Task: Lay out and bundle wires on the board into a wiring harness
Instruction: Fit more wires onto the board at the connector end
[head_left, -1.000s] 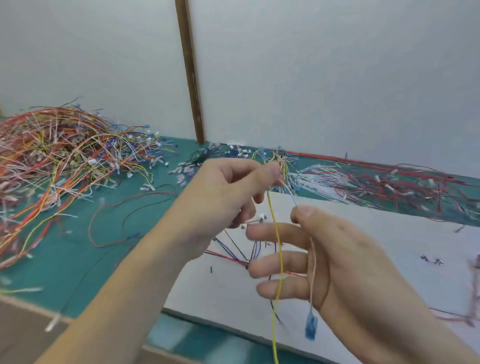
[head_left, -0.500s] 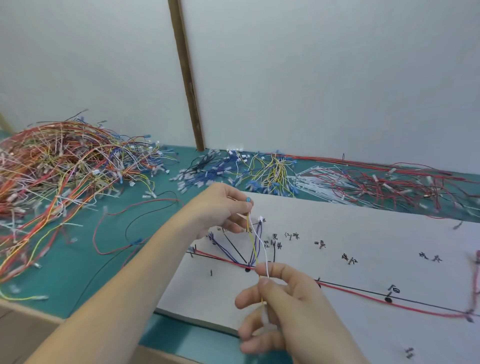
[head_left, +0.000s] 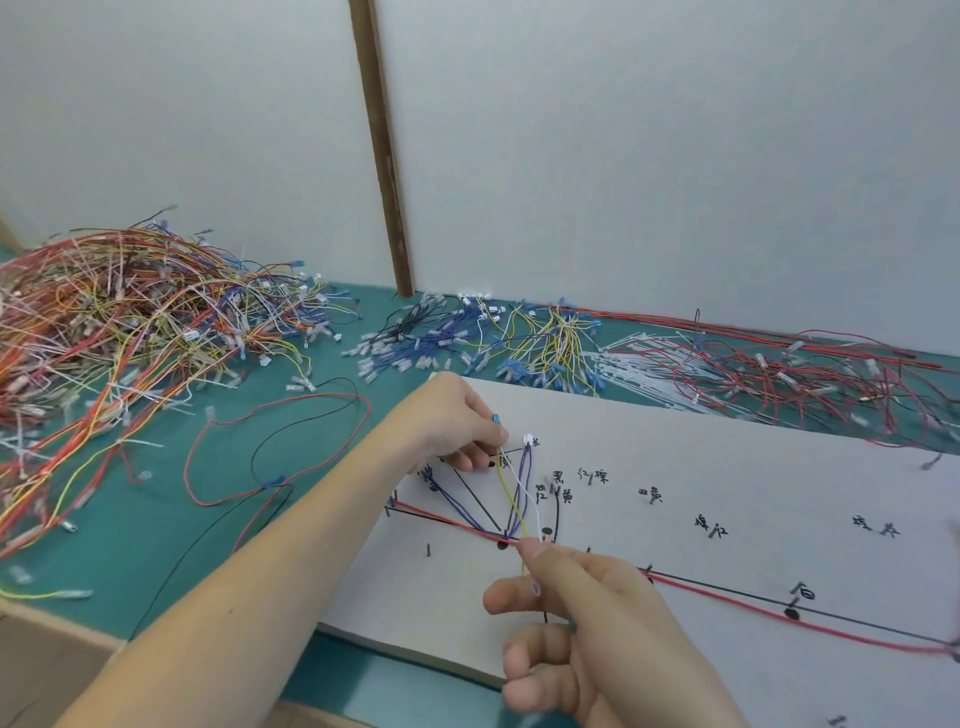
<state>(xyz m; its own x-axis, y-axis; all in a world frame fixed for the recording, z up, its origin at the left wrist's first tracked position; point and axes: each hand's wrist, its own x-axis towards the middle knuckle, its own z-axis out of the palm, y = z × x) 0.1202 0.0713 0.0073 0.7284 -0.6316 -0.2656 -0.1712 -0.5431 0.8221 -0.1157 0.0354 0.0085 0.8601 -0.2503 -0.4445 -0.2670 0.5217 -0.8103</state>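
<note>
The yellow wire (head_left: 511, 499) and the white wire (head_left: 531, 493), held up in the air a second ago, are now being stretched down across the white board (head_left: 727, 467). The upper ends are being pinched in the left hand (head_left: 457, 426), whose grip is closed on them just left of the white connector (head_left: 528, 440). Below it, the lower ends are being pinched between thumb and forefinger of the right hand (head_left: 571, 608), at the point where the blue wires (head_left: 467, 506) and the long red wire (head_left: 727, 592) meet. By this judgement, laying-out of this pair is being started and bundling is not yet being done. Right of both grips, handwritten characters (head_left: 592, 475) are being shown beside the pegs; blur is preventing a sure reading. No brand is being shown.
</note>
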